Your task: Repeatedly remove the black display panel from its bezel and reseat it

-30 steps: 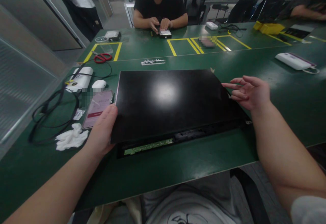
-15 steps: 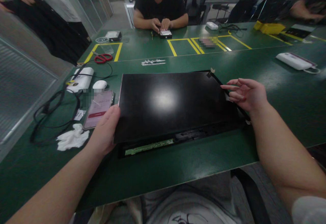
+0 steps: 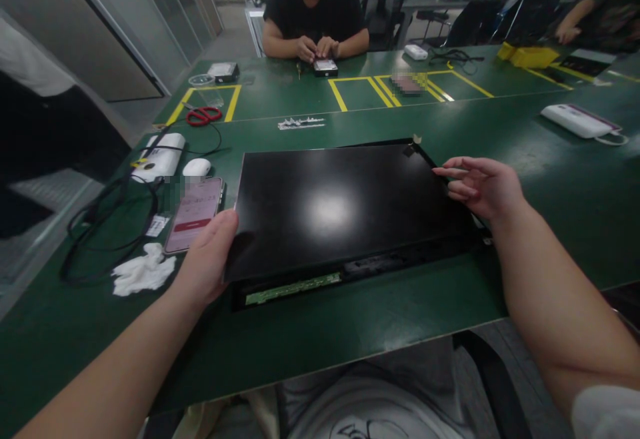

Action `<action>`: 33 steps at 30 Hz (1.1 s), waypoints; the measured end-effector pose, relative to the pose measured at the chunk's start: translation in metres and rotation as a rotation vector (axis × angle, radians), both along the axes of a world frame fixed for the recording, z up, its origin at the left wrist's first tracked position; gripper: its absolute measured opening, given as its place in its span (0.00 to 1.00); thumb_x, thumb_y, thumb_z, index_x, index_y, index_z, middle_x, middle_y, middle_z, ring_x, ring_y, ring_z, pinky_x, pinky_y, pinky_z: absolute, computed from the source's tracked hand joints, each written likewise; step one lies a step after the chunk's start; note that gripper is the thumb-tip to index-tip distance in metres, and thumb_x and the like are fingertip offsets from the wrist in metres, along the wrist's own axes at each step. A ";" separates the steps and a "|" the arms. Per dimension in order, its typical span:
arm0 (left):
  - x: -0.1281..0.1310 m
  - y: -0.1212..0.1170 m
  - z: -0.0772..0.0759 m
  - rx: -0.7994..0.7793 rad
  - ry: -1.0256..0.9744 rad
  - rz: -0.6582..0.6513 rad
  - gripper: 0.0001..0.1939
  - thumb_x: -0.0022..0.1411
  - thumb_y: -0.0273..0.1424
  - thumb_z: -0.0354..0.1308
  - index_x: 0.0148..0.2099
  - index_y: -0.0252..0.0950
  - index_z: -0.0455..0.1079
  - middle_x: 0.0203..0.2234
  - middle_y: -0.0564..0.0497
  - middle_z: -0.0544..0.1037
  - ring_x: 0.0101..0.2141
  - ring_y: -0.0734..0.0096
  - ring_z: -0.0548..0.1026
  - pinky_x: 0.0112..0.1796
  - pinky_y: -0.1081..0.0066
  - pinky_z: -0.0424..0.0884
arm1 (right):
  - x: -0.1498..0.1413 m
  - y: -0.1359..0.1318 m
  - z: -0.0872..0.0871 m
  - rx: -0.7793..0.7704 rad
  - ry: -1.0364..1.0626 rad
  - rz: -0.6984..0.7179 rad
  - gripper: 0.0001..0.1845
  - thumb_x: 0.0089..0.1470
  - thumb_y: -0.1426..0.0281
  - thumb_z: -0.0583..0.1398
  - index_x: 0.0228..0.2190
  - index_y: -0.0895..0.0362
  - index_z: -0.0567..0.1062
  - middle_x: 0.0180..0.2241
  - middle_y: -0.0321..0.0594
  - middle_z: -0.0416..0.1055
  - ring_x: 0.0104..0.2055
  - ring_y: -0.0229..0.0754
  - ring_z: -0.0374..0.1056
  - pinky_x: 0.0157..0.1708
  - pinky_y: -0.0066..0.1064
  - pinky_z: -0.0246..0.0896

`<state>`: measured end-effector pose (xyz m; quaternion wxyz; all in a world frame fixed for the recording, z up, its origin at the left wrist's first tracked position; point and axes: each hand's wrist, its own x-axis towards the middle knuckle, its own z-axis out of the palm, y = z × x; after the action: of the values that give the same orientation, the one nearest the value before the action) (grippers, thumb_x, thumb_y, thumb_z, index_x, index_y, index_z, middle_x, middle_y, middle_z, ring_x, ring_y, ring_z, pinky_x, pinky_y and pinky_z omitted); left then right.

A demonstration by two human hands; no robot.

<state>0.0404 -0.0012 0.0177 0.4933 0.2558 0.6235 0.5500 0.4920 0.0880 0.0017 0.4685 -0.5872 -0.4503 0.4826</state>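
Panel point(image 3: 345, 192) far edge nearer | left grip point(image 3: 210, 252) holding | phone point(image 3: 197, 214) text illegible

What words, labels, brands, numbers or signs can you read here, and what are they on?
No text can be read with certainty.
Phone screen: marks, too blurred to read.
White tag by the cable: too blurred.
Labels on the two drives across the table: too small.
White device at far right: faint markings, too small.
Green circuit strip: no legible print.
Black panel: no text visible.
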 end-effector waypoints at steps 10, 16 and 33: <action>0.006 0.000 0.011 -0.112 0.032 0.083 0.07 0.65 0.29 0.65 0.46 0.38 0.77 0.25 0.57 0.85 0.21 0.64 0.83 0.11 0.77 0.65 | -0.008 -0.002 0.004 0.008 -0.046 0.012 0.14 0.47 0.56 0.66 0.33 0.50 0.77 0.41 0.45 0.80 0.21 0.33 0.42 0.21 0.37 0.44; 0.004 0.000 0.007 -0.073 -0.021 0.068 0.06 0.65 0.29 0.65 0.45 0.37 0.78 0.23 0.58 0.85 0.20 0.67 0.82 0.14 0.77 0.70 | -0.018 -0.004 0.005 -0.005 -0.077 0.041 0.15 0.44 0.59 0.69 0.34 0.51 0.78 0.31 0.38 0.71 0.21 0.33 0.47 0.21 0.34 0.46; 0.001 -0.001 0.002 -0.069 -0.019 0.043 0.07 0.69 0.24 0.64 0.48 0.37 0.78 0.23 0.58 0.83 0.19 0.70 0.81 0.17 0.78 0.73 | -0.015 -0.006 0.009 -0.023 0.047 -0.005 0.09 0.45 0.64 0.69 0.32 0.49 0.82 0.43 0.42 0.84 0.20 0.33 0.51 0.20 0.36 0.53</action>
<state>0.0417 -0.0020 0.0197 0.4957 0.2200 0.6429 0.5409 0.4769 0.0822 0.0105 0.4733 -0.5821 -0.4323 0.5002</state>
